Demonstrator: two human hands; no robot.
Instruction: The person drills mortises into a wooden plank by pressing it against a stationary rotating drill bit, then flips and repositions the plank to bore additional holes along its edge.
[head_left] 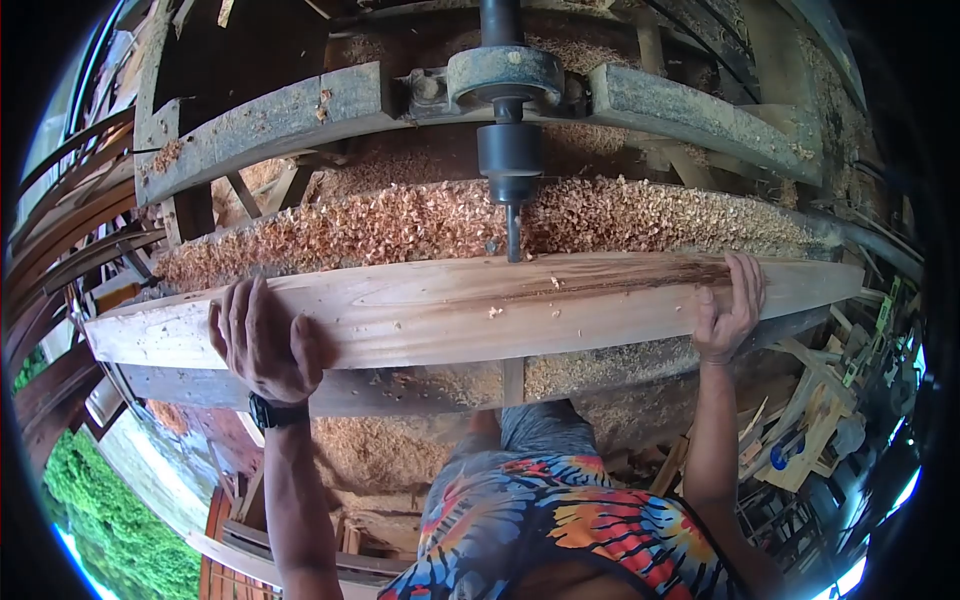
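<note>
A long pale wooden plank [430, 310] with a dark streak of grain lies across the view on a work surface. My left hand [265, 340] is closed over its left part, with a dark watch at the wrist. Toward the right end, my right hand [732, 308] grips the plank, fingers over the far edge and thumb on the face. Between my hands, a drill bit [513, 235] in a black chuck [508, 155] points at the plank's far edge. Its tip appears at that edge; whether it has entered the wood I cannot tell.
Wood shavings [400, 222] are heaped behind the plank, around the bit. A bearing housing [505, 75] sits in a gap of the wooden beam [270, 125] at the back. Scrap wood [815, 425] is piled at the right, and timber pieces [75, 230] stand at the left.
</note>
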